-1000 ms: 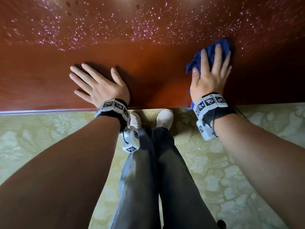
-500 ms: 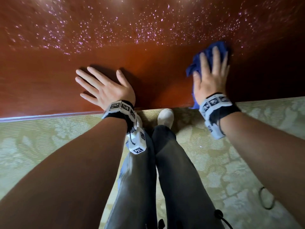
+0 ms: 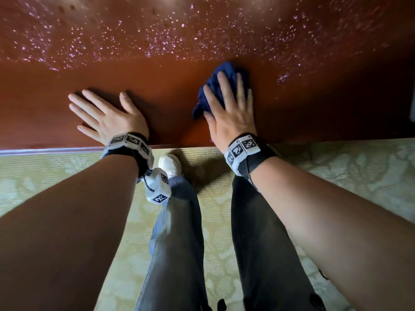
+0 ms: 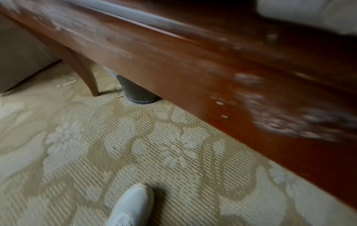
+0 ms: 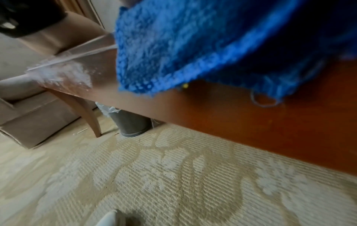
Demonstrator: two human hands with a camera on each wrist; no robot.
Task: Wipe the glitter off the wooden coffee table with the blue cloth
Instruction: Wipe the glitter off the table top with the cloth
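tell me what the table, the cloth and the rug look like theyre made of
Coffee table: looks like wood with a glossy reddish-brown varnish; it shines where light falls.
Blue cloth: seems nubby, knit-like fabric with a loose thread.
Rug: woven textile, ribbed weave with a pale floral pattern.

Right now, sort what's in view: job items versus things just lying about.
Job: blue cloth under right hand; glitter; wooden coffee table, with left hand flat on it.
Lying about: patterned rug; grey bin under the table; beige armchair.
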